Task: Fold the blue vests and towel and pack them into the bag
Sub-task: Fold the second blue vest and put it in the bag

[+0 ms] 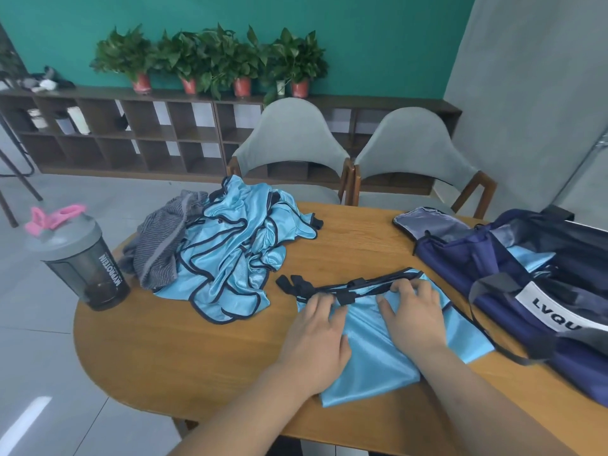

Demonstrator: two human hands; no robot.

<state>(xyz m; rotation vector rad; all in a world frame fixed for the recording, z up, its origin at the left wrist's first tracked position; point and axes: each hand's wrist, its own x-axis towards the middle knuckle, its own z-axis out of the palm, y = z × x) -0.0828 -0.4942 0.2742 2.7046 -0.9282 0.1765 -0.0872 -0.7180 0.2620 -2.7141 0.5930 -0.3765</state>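
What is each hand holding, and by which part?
The left hand presses flat on the shiny light-blue black-trimmed vest near its straps; the right hand curls its fingers over the vest's far trimmed edge.

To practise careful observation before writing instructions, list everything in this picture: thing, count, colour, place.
table: one, wooden, under everything
flat vest: one, light blue, front centre
vest pile: one heap, light blue, behind it, left
towel: one, grey striped, left of pile
bottle: one, dark grey, pink lid, table's left edge
bag: one, navy, open, right
chairs: two, grey, behind table
plants: four, red pots, on shelf
left hand, right hand: on flat vest
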